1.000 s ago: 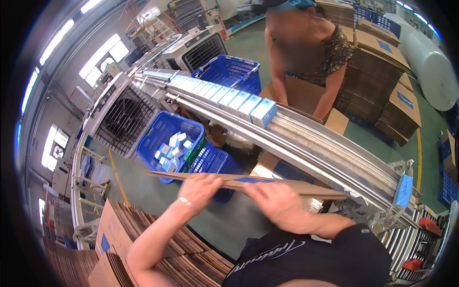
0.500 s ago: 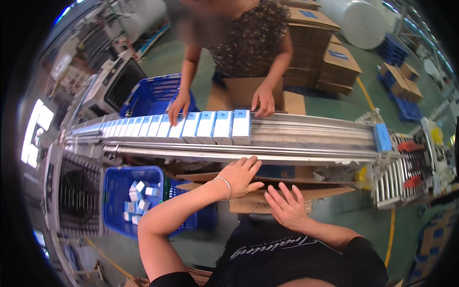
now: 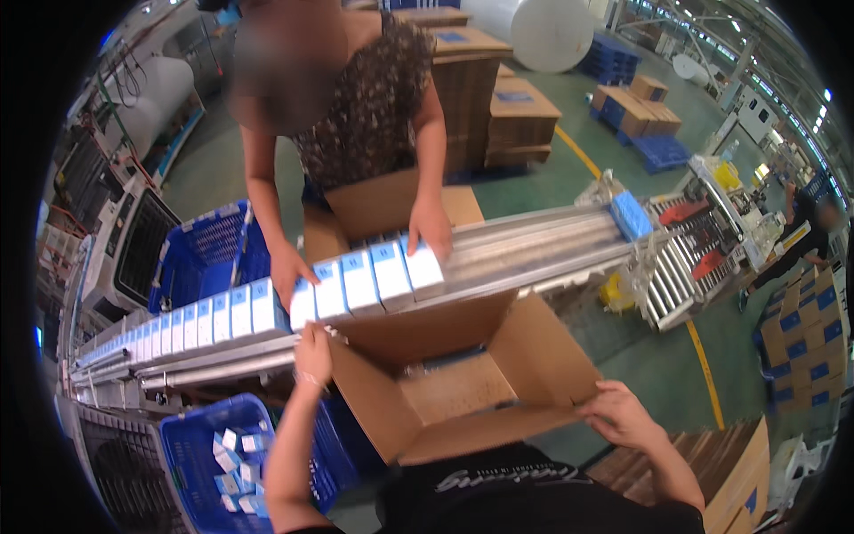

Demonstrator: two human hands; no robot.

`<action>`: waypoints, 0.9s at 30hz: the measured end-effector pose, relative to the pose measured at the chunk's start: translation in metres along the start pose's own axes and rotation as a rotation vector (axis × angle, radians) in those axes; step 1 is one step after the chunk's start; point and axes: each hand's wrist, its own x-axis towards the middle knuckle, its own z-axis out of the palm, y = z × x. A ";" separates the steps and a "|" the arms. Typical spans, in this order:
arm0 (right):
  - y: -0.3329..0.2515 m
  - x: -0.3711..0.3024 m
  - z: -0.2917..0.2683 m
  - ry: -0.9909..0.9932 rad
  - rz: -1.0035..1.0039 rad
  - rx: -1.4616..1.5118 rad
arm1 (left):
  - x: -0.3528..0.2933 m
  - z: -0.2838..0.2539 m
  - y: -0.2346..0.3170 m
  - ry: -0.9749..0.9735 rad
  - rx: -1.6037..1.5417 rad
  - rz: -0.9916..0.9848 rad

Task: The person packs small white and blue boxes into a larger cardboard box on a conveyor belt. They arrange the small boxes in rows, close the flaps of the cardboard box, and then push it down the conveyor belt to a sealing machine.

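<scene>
A brown cardboard box with its flaps up lies in front of me, and I look down into it. My left hand is closed on the box's left upper edge, beside the conveyor. At its right corner my right hand pinches the edge of the cardboard. Across the conveyor, a person's two hands clasp a group of white-and-blue cartons, one hand at each end. More such cartons stand in a row to the left.
A blue crate with several loose small cartons stands at lower left. Another blue crate is beyond the conveyor, near a second open cardboard box. Flattened cardboard lies at lower right. Rollers continue the line at right.
My hands have moved apart and now hold the cardboard box, which is raised and opened. The other person's hands now press a group of cartons together, separated from the row. My view has turned.
</scene>
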 end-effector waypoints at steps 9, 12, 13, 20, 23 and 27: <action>0.065 0.109 0.036 -0.405 0.131 -0.206 | -0.054 0.101 0.118 0.446 0.409 0.483; 0.009 0.135 0.074 -0.515 -0.015 -0.320 | -0.051 0.108 0.058 0.597 0.507 0.545; 0.021 0.135 0.098 -0.489 -0.095 -0.337 | -0.052 0.109 0.063 0.594 0.555 0.553; 0.057 0.138 0.132 -0.632 -0.343 -0.424 | -0.076 0.109 0.076 0.435 0.593 0.589; 0.028 0.111 0.070 -0.928 -0.181 0.171 | -0.120 0.094 0.023 0.154 0.639 0.849; 0.027 0.070 0.069 -0.779 -0.280 0.300 | -0.124 0.074 0.019 -0.165 0.448 0.886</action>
